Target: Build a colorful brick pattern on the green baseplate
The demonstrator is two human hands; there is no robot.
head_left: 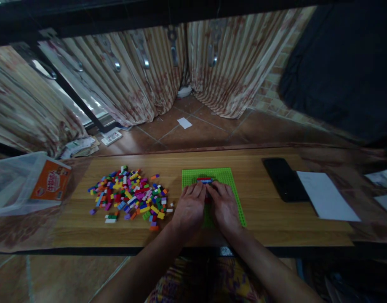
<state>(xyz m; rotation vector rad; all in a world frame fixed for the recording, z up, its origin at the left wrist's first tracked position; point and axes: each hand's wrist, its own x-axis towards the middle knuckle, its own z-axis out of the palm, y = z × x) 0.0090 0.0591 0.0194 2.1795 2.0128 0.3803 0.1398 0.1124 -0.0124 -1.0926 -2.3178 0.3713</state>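
A green studded baseplate (236, 191) lies on the wooden board before me. On it stands a small build of toy bricks (204, 180), with red and light blue showing along its far edge. From the left, my left hand (190, 207) presses its bent fingertips against the build. My right hand (224, 206) grips it from the other side, fingers curled in. Between them the hands cover most of the build, so its full shape is hidden. Left of the plate spreads a pile of loose toy bricks (132, 193) in many colours.
A clear plastic bin (16, 206) with an orange label sits at the far left. On the right of the wooden board (259, 233) lie a black phone-like slab (283, 179) and a white sheet of paper (326, 195). Curtains (142, 84) hang beyond.
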